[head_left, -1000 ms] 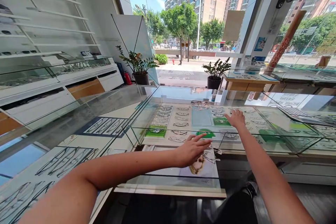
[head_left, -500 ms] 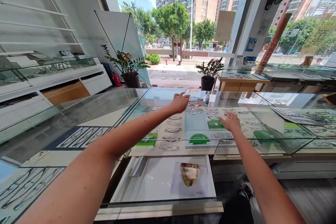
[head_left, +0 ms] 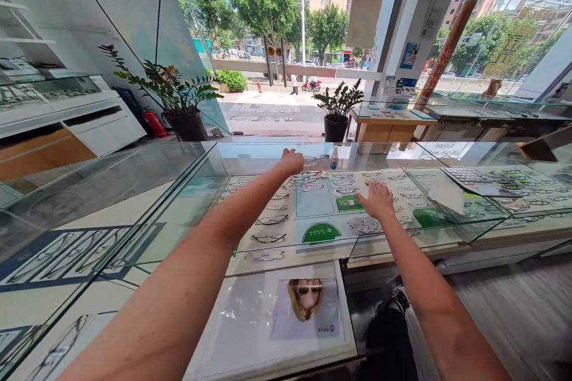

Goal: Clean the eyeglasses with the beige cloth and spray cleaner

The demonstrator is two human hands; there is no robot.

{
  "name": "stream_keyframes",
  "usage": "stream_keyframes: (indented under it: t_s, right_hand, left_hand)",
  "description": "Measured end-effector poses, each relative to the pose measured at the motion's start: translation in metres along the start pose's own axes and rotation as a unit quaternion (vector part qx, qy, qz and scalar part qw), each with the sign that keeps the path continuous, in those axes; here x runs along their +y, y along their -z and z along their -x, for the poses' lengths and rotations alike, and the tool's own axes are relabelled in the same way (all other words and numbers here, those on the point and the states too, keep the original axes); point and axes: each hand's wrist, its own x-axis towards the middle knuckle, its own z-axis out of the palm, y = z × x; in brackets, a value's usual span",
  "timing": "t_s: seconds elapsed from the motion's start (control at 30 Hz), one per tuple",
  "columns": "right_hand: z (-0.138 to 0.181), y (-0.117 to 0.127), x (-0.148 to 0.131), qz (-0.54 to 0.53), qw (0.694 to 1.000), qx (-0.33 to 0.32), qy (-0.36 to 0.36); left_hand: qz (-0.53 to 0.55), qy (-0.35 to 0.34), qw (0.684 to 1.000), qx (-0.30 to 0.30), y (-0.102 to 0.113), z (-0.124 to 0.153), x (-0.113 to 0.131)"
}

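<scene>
My left hand [head_left: 292,161] reaches across the glass display counter [head_left: 250,152] to its far side. Its fingers are curled at the end of a pair of glasses [head_left: 310,162] lying on the glass top. My right hand [head_left: 378,199] lies flat on the glass with fingers spread, holding nothing, above rows of spectacle frames [head_left: 272,220] laid out inside the case. A small bottle with a blue cap [head_left: 333,158] stands just right of the glasses.
A green half-round sign [head_left: 320,232] and a printed picture sheet [head_left: 308,306] lie under the glass. A calculator [head_left: 469,177] rests on the counter at right. Potted plants [head_left: 337,112] and a red fire extinguisher [head_left: 154,123] stand by the window.
My left hand went from the near edge of the counter out to the far side and curled at the glasses. The right hand stayed flat on the glass. The view shifted closer and downward.
</scene>
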Motion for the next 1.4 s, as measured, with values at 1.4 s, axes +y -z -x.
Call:
stream_keyframes:
  t_s: [1.4]
  right_hand:
    - [0.009,0.016,0.001,-0.043,0.997,0.066,0.020]
  left_hand:
    - [0.127,0.186,0.967,0.115,-0.044,0.307,-0.139]
